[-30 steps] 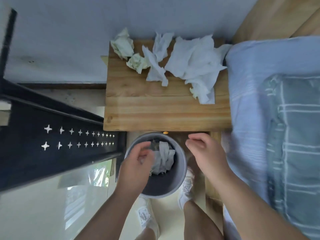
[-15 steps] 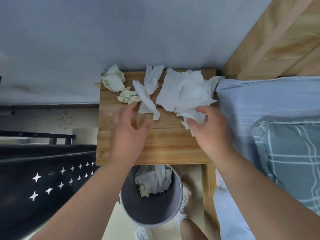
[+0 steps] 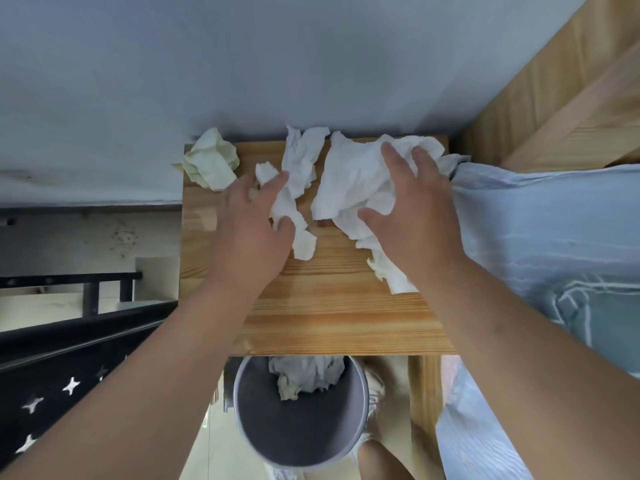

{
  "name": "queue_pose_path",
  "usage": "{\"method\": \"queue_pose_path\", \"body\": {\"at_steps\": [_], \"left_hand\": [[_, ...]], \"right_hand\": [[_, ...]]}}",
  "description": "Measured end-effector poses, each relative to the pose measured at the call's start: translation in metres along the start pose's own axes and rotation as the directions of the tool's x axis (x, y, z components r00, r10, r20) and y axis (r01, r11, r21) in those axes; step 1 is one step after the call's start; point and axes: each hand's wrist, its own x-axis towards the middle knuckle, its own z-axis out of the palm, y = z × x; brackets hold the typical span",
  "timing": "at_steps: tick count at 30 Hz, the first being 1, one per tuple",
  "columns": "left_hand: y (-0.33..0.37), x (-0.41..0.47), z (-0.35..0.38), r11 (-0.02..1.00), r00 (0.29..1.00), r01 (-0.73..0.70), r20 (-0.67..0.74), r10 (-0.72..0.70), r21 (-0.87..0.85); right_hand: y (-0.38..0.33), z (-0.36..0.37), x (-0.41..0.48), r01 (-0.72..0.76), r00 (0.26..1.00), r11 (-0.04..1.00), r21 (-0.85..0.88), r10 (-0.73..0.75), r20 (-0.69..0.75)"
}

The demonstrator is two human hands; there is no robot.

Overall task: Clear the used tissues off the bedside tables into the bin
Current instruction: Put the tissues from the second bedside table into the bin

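Grey wall [image 3: 311, 64] backs the table [image 3: 329, 306], with the bed [image 3: 536, 230] at 3 o'clock and the bin [image 3: 360, 427] at 6 o'clock, already holding tissues. Both hands have left the bin and come up onto the tabletop within the last second. Right hand [image 3: 419, 216] now spreads curled fingers over the big tissue [image 3: 349, 174]; left hand [image 3: 252, 223] pinches the strip [image 3: 291, 202]. A yellowish wad [image 3: 211, 162] waits at 10 o'clock, so another load looks about to go.
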Motion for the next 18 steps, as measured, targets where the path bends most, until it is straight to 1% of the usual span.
{"method": "queue_pose_path", "body": {"at_steps": [2, 4, 8, 10, 12, 14, 18], "left_hand": [[-0.004, 0.002, 0.003, 0.996, 1.000, -0.004, 0.017, 0.003, 0.089], [-0.008, 0.003, 0.004, 0.992, 1.000, 0.017, 0.022, -0.019, 0.126], [-0.015, -0.004, 0.004, 0.991, 1.000, -0.014, -0.005, 0.015, 0.134], [-0.017, -0.011, 0.003, 0.997, 0.999, -0.003, -0.041, 0.006, 0.074], [-0.016, -0.020, 0.001, 1.000, 0.997, 0.024, -0.074, -0.024, -0.008], [-0.016, -0.028, -0.002, 0.997, 0.994, 0.049, -0.096, -0.055, -0.062], [-0.017, -0.046, -0.008, 0.973, 0.985, 0.125, -0.093, -0.145, -0.191]], "right_hand": [[0.002, 0.002, 0.005, 0.022, 0.999, 1.000, 0.012, -0.022, 0.036], [0.004, 0.005, 0.008, 0.027, 0.999, 0.999, 0.041, -0.029, 0.045], [0.003, 0.002, 0.009, 0.014, 0.998, 0.995, 0.095, -0.008, -0.064], [0.002, -0.004, 0.006, 0.015, 0.996, 0.996, 0.092, -0.007, -0.090], [0.000, -0.012, 0.003, -0.002, 0.996, 0.995, 0.097, 0.010, -0.086], [-0.002, -0.022, -0.002, -0.013, 0.995, 0.992, 0.129, 0.025, -0.094], [-0.006, -0.038, -0.014, -0.023, 0.992, 0.986, 0.167, 0.043, -0.120]]}}
